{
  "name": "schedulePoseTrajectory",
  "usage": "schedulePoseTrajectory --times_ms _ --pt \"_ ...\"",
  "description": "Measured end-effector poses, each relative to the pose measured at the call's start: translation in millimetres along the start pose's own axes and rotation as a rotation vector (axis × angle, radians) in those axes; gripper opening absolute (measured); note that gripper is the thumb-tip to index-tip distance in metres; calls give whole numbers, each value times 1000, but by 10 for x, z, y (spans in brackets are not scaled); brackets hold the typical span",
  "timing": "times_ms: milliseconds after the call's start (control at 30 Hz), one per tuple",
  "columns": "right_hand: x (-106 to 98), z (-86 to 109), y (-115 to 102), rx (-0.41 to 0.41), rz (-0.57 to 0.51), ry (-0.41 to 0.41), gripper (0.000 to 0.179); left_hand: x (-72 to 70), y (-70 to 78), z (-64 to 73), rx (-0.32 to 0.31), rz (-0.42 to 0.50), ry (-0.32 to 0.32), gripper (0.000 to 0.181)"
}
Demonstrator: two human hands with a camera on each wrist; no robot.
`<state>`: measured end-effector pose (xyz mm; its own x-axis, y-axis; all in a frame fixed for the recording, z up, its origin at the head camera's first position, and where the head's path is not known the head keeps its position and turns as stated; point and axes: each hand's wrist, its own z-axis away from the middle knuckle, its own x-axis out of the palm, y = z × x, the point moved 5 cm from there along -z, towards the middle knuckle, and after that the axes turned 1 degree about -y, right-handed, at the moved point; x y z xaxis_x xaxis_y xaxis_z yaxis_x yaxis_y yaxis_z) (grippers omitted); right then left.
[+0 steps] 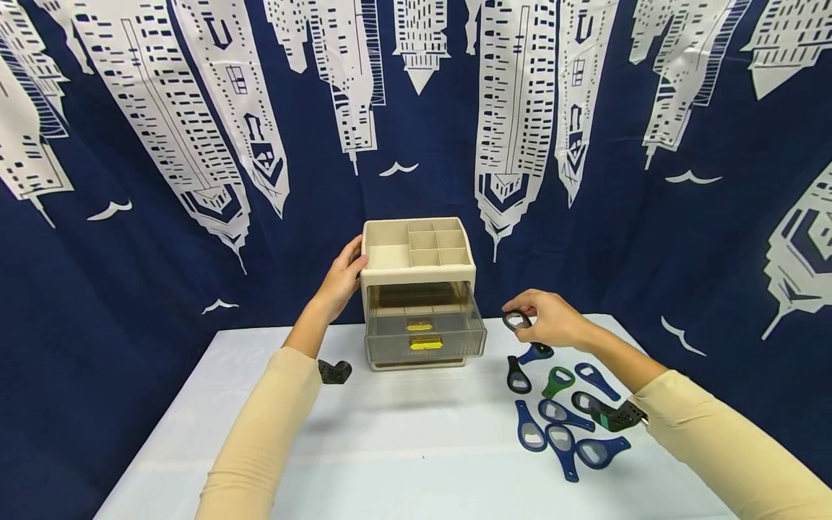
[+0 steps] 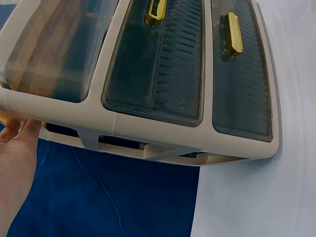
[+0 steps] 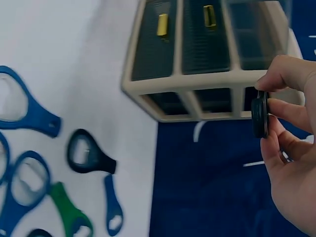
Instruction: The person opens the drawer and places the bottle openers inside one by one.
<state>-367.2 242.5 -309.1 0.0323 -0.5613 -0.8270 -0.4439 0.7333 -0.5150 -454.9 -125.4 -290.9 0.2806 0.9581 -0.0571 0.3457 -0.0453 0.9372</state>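
Observation:
A cream desktop drawer cabinet [image 1: 418, 276] stands at the back of the table, with a divided tray on top. Its upper smoky clear drawer [image 1: 390, 345] is pulled out and has a gold handle [image 1: 425, 344]. My left hand [image 1: 341, 280] grips the cabinet's left side near the upper rim. To the right of the drawer, my right hand [image 1: 549, 318] holds a small black magnifying glass [image 1: 505, 318] by its round frame, raised over the table. In the right wrist view this magnifying glass [image 3: 259, 116] appears edge-on between thumb and fingers.
Several magnifying glasses lie at the right of the table: a green one [image 1: 552, 388], a black one [image 1: 513, 365] and blue ones, among them one by the front [image 1: 567, 462]. Black wrist cameras [image 1: 334, 372] sit on both forearms. Behind hangs a navy curtain [image 1: 416, 195] with white buildings.

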Motion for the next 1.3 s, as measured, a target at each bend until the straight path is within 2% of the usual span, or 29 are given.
schedulePoseTrajectory --times_ms 300,600,800,1067,1300 --pt "-302 -223 -357 -93 10 -12 45 -8 5 0 -3 -5 6 57" --pt "-370 -520 -775 -221 29 -38 46 -22 15 10 4 -7 9 58" --pt "-262 -676 -1045 -319 78 -79 48 -13 12 -3 -5 -8 -4 58" --pt "-21 -891 -1358 -401 60 -158 47 -30 60 7 -1 -10 6 58" --pt "207 -1021 -1558 -449 144 -225 46 -8 12 3 -17 -6 -4 59"
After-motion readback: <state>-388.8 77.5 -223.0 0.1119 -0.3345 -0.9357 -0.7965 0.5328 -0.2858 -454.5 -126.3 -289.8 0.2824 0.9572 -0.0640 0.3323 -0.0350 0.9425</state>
